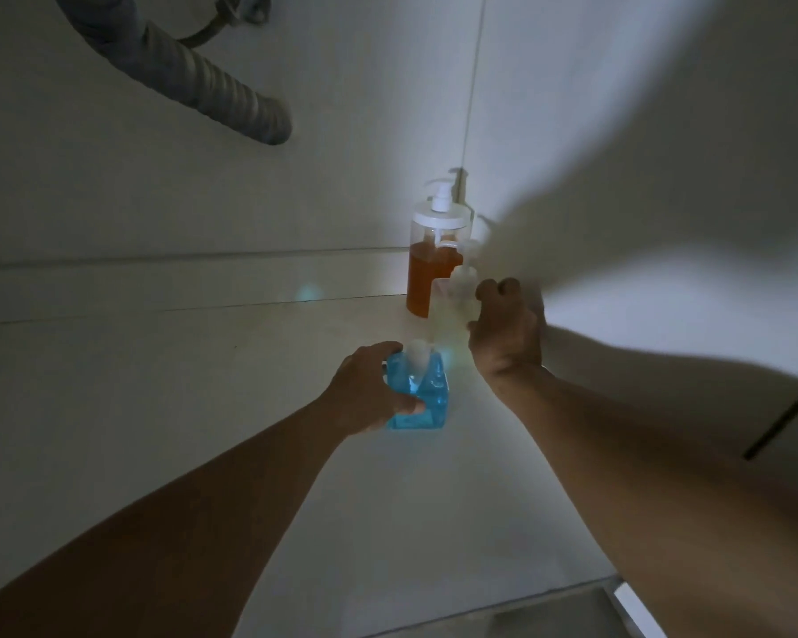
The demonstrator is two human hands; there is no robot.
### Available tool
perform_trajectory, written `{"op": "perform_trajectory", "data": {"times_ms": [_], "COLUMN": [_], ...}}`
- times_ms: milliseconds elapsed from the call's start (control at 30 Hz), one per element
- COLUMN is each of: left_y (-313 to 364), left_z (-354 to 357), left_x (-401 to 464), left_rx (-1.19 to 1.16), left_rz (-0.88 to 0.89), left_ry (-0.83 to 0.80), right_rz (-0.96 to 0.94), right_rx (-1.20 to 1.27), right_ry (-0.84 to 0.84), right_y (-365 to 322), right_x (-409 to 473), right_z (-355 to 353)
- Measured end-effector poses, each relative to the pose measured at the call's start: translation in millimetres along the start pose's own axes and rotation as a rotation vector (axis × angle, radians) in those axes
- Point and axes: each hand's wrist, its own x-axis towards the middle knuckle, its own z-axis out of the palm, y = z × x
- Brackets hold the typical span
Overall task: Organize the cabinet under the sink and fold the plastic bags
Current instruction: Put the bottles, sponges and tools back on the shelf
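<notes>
Two bottles occupy my hands: left hand fingers grasp the square blue-liquid plastic bottle; right hand fingers wrap the small clear bottle beside the orange-liquid pump bottle. I'm lining them up; next, set blue alongside.

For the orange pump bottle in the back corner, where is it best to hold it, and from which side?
Probably the straight clear body of the orange pump bottle, below its white cap, from the open left front. It stands upright against the corner walls, and the right hand with a small pale bottle crowds its right side.
</notes>
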Motion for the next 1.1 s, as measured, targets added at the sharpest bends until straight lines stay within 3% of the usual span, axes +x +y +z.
{"op": "perform_trajectory", "data": {"times_ms": [467,633,733,933,1100], "left_y": [-7.1,-9.1,-3.1,12.2,21.5], "left_z": [7.2,15.4,20.4,35.2,53.5], "left_x": [37.8,40.5,40.4,43.4,51.3], "left_rx": [-0.027,0.014,0.018,0.027,-0.005], "left_rz": [-0.003,-0.046,-0.06,-0.046,-0.044], "left_ry": [0.08,0.156,0.201,0.196,0.205], "right_rz": [-0.063,0.051,0.179,0.28,0.172], "right_rx": [0.153,0.317,0.419,0.344,0.371], "right_ry": [0.053,-0.071,-0.109,-0.119,-0.116], "right_y": [-1.9,4.4,7.0,10.8,13.4], "right_x": [55.0,62.5,51.0,-4.4,-32.4], "right_z": [30.2,23.5,8.9,13.5,20.7]}}
